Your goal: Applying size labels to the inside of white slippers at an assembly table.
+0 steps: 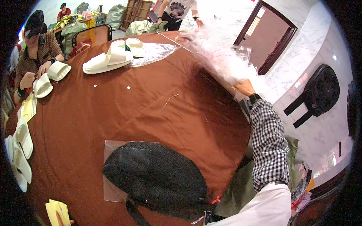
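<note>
Clear plastic [217,49] is lying blurred along the worktop's [83,124] far right edge — my right hand [246,87] is touching its near end, finger grip hidden — while my left fingers [71,222] are holding yellow cards [55,211] at lower left.

Crumpled clear plastic [218,51], stacked yellow papers [54,209]

Can read no words, numbers or signs. Can make out only a dark graphic on the pale shirt [178,9] across the counter [151,109]; also faint marks on the yellow sheet [28,108] at left, too blurred to decipher.
</note>
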`<state>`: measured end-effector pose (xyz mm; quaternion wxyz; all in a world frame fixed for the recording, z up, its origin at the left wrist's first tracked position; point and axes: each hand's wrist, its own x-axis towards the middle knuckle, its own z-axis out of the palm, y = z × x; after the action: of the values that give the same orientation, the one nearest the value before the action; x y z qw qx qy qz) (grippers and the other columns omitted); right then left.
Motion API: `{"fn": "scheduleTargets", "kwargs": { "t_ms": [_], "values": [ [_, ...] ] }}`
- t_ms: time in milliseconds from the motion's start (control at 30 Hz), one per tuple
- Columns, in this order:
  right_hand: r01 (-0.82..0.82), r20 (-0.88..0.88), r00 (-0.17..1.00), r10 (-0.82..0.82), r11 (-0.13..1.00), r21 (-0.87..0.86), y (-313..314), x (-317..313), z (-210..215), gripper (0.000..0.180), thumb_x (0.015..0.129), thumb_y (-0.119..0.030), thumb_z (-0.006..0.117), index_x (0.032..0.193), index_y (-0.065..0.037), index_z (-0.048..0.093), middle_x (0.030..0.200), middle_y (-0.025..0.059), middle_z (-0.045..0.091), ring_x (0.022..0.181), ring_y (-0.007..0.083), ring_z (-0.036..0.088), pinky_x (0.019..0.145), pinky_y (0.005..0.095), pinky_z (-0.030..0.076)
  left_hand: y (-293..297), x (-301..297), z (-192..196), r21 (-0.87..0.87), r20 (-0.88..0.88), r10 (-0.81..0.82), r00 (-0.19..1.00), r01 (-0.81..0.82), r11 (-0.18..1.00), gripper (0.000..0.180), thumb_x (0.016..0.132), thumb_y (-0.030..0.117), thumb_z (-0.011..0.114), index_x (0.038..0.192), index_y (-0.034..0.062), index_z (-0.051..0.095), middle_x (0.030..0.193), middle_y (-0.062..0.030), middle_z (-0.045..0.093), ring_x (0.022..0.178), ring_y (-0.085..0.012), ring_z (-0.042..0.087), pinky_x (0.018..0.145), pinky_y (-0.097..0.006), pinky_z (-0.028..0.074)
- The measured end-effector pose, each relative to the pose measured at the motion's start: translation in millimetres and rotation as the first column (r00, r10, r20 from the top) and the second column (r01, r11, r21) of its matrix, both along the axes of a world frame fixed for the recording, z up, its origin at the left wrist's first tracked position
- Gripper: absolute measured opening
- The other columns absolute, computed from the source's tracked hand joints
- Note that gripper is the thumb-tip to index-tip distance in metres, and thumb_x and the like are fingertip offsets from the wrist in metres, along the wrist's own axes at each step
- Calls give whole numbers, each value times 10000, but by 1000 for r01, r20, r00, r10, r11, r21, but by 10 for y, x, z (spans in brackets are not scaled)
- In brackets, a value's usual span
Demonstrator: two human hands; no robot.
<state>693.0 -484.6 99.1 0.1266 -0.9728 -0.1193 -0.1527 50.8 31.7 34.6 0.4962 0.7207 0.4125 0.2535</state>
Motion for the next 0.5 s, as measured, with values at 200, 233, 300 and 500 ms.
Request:
{"fn": "scheduleTargets", "kwargs": {
  "t_ms": [200,233,300,500],
  "values": [
    [-8,-39,999,16,983,184,15,-612,573,328,756,-241,690,923,41,702,798,123,709,731,193,639,694,334,503,61,119,-68,-14,45,-47,998,47,999,440,1021,159,476,1448,57,439,1280,-166,566,1075,-234,577,914,-361,479],
    [-15,-25,999,22,970,244,49,-688,658,301,766,-223,688,918,36,705,787,99,706,717,169,623,681,324,495,93,130,-117,-11,65,-30,997,31,999,440,1021,159,476,1448,57,439,1280,-166,566,1075,-234,577,914,-361,479],
    [-52,-41,997,66,954,294,92,-788,825,248,797,-202,682,888,26,716,776,83,697,727,153,617,670,316,479,161,208,-182,-29,108,-76,991,79,996,440,1019,141,474,1448,53,434,1272,-168,569,1067,-234,580,914,-357,488],
    [-206,-64,962,266,858,470,652,-1023,1011,170,862,-129,639,941,-5,724,850,37,705,800,119,624,732,270,475,342,328,-371,-130,207,-132,969,161,978,438,1008,120,493,1431,20,443,1320,-156,559,1102,-239,586,949,-344,480]
  ]
}}
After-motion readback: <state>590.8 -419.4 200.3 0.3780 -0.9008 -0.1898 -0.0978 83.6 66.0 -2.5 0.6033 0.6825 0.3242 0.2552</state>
